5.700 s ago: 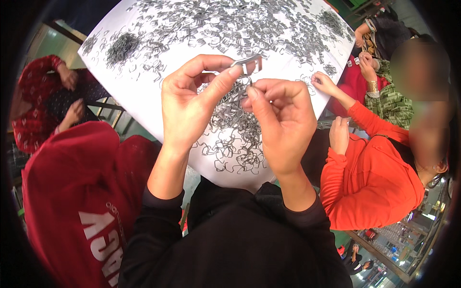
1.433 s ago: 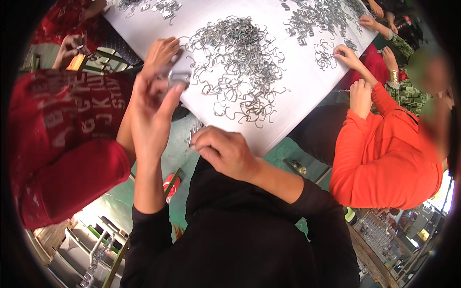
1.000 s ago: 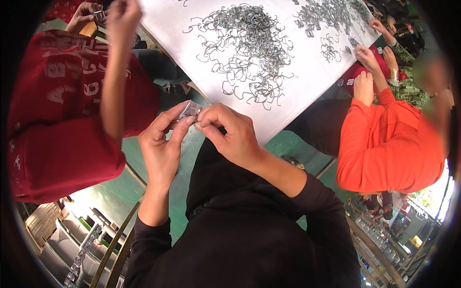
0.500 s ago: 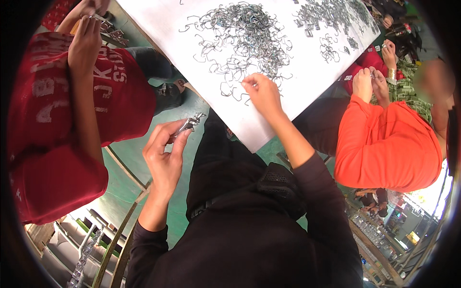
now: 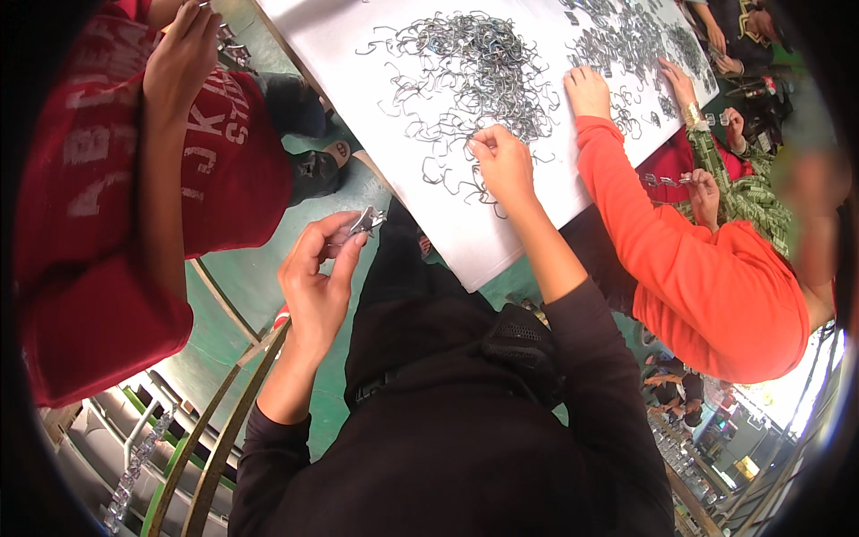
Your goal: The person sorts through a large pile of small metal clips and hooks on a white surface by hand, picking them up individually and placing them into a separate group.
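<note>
The left hand (image 5: pixel 320 273) covers part of the metal buckle (image 5: pixel 365 221). Whether the right hand (image 5: pixel 503 168) pinches one of the wire hooks (image 5: pixel 492 67) is too small to tell. At twelve o'clock the bench (image 5: pixel 483 253) is cut off; at nine, the co-worker in red (image 5: pixel 98 313).

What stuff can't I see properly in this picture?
All in the head view:
Part of the metal piece: hidden by the left hand gripping it.
Whether the right hand holds one of the wire hooks: its own fingers cover the spot.
The far end of the white table: cut off by the top edge.
Shapes of the grey parts: too small.
</note>
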Available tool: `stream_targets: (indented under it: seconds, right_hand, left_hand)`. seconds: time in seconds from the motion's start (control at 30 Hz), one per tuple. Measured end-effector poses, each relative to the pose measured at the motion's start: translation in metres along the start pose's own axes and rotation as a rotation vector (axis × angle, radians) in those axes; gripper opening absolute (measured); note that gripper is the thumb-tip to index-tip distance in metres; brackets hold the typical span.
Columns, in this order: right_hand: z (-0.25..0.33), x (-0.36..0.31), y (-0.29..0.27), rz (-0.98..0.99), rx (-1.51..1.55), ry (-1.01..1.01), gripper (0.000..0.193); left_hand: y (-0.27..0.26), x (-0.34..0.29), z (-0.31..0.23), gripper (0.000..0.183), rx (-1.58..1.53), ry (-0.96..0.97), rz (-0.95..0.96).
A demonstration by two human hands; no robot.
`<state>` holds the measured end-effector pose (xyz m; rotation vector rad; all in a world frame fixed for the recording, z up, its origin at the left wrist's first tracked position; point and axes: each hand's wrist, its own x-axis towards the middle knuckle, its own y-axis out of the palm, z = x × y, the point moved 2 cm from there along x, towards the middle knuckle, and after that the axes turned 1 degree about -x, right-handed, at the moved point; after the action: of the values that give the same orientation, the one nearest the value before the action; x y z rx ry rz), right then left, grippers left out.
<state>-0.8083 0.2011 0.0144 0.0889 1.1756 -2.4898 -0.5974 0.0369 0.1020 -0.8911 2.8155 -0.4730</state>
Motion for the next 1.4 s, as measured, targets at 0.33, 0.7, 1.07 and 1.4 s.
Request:
stream_targets:
  seconds: [0.33, 0.7, 1.07, 1.4]
  right_hand:
    - [0.097, -0.092, -0.037, 0.349, 0.93, 0.003, 0.02]
    - [0.107, -0.121, -0.019, 0.203, 0.944, -0.181, 0.017]
    - [0.084, -0.091, -0.036, 0.023, 0.601, -0.633, 0.02]
    - [0.07, -0.08, -0.041, 0.172, 0.561, -0.706, 0.015]
  left_hand:
    - [-0.003, -0.006, -0.009, 0.022, -0.067, 0.079, 0.021]
    - [0.002, -0.002, -0.017, 0.027, 0.005, 0.298, 0.036]
    - [0.151, 0.261, -0.005, 0.014, 0.103, 0.551, 0.04]
    - [0.283, 0.448, 0.01, 0.028, 0.712, 0.585, 0.078]
